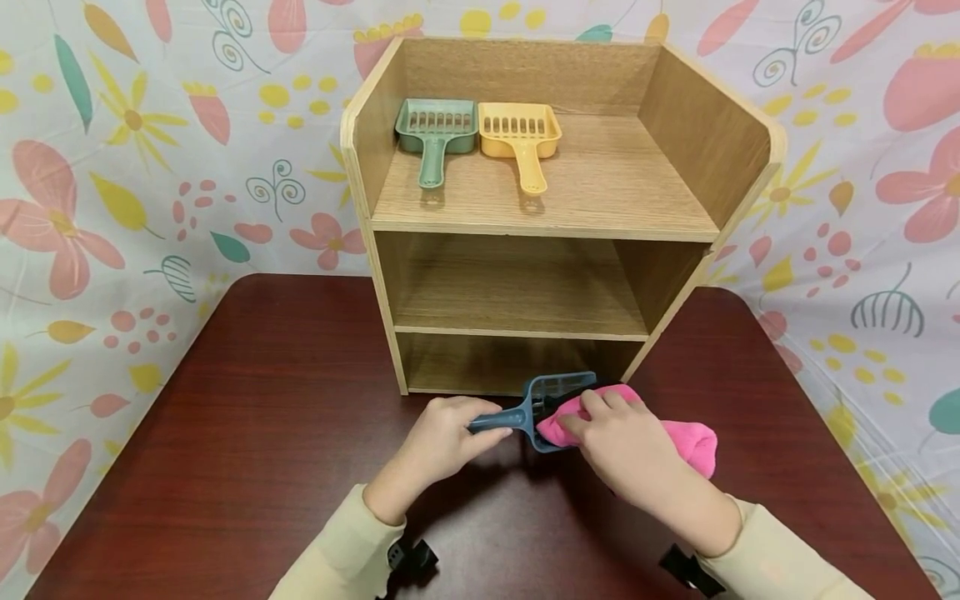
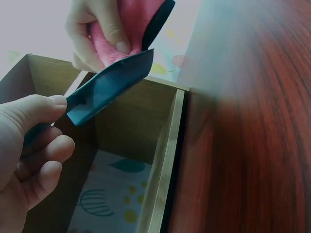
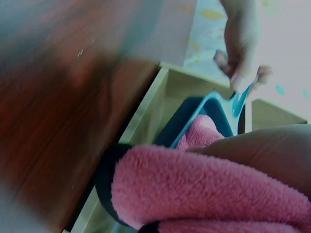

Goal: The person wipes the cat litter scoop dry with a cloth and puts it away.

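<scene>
My left hand [image 1: 441, 443] grips the handle of a blue litter scoop [image 1: 519, 417], held above the table just in front of the shelf's lowest level. In my right hand [image 1: 628, 454] is a bunched pink cloth [image 1: 692, 443] with a dark underside or edge, pressed into the scoop's basin. The left wrist view shows the scoop [image 2: 114, 86] side-on, with the cloth [image 2: 129, 24] at its rim. Fluffy cloth [image 3: 209, 187] fills the front of the right wrist view and hides most of the basin.
A wooden shelf unit [image 1: 547, 232] stands at the back of the dark red table [image 1: 262, 433]. On its top level, a green litter scoop [image 1: 432, 162] and a yellow litter scoop [image 1: 529, 171] lie side by side at the left. Behind hangs a flower-patterned cloth backdrop [image 1: 172, 250].
</scene>
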A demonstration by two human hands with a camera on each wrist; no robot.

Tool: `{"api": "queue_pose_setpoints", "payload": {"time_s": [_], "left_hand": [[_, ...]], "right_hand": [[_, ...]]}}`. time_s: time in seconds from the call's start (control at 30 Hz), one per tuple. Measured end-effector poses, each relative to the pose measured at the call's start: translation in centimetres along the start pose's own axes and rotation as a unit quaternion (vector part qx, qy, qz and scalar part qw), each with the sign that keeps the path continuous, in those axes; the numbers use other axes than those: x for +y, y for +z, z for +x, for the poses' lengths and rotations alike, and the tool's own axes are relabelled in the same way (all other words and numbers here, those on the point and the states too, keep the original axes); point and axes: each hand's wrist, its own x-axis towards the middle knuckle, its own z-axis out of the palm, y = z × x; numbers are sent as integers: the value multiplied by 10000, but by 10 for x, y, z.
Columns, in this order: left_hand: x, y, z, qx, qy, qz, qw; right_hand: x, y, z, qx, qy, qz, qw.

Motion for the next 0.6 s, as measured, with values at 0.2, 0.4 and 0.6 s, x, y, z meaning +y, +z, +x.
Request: {"api": "queue_pose_setpoints", "payload": {"time_s": [0.2,0.4,0.6], "left_hand": [[-1,-1,0,-54,-296,-103,9995],[-1,-2,-1,-225,-572,146,9980],[0,5,-2,-318,-123,96,9994]], "right_hand": [[12,-6,-5,-38,292,-44,9996],[16,-13,-4,101,485,-47,9988],[3,-5,5,233,238,-18,9994]]}}
